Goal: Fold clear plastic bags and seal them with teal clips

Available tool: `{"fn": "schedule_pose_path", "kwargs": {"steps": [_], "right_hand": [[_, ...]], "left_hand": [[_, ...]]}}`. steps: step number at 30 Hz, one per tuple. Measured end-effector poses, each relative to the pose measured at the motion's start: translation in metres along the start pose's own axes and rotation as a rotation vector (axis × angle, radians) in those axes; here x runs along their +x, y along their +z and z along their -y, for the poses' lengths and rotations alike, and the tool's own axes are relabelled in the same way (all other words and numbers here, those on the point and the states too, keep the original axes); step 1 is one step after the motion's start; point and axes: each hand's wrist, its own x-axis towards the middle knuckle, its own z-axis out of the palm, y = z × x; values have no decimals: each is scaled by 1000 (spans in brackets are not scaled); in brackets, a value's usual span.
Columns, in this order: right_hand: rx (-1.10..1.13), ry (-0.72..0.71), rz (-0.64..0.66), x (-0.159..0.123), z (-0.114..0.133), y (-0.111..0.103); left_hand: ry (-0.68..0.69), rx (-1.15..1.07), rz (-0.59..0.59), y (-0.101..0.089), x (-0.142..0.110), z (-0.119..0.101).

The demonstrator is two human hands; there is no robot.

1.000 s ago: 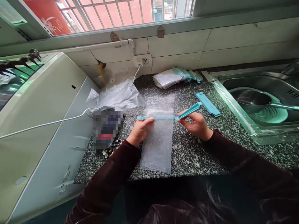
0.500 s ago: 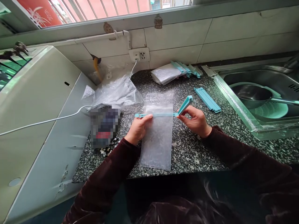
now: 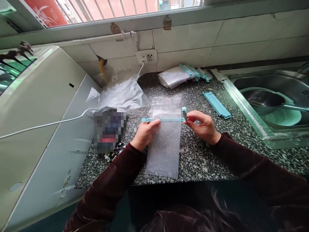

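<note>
Soft daylight from the window (image 3: 116, 8), wide-angle bowing at edges

A home kitchen. A speckled stone counter (image 3: 200, 161) runs beside a steel sink (image 3: 243, 96) holding a pan (image 3: 263, 101) and colander (image 3: 285, 116). Tiled wall (image 3: 241, 35) under a window (image 3: 125, 6)

Both hands, left (image 3: 145, 135) and right (image 3: 204, 126), pinch with fingertips, forearms converging.

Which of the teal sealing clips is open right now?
The clip held by both hands across the clear bag; its upper arm stands up at the right hand. The spare clips by the sink lie closed.
</note>
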Motion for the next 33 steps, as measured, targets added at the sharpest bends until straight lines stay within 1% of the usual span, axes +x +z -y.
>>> {"fn": "schedule_pose_path", "kwargs": {"steps": [5, 11, 21, 25, 29, 33], "right_hand": [[27, 70, 4, -4, -3, 3], [42, 105, -2, -3, -1, 3], [-14, 65, 23, -1, 2, 0], [-25, 42, 15, -1, 0, 1], [-34, 23, 15, -1, 0, 2], [-52, 45, 17, -1, 1, 3]], "left_hand": [[26, 18, -6, 2, 0, 0], [43, 50, 10, 2, -1, 1], [33, 154, 49, -5, -1, 5], [68, 151, 80, -6, -1, 6], [62, 152, 85, -8, 0, 7], [83, 170, 89, -9, 1, 7]]}}
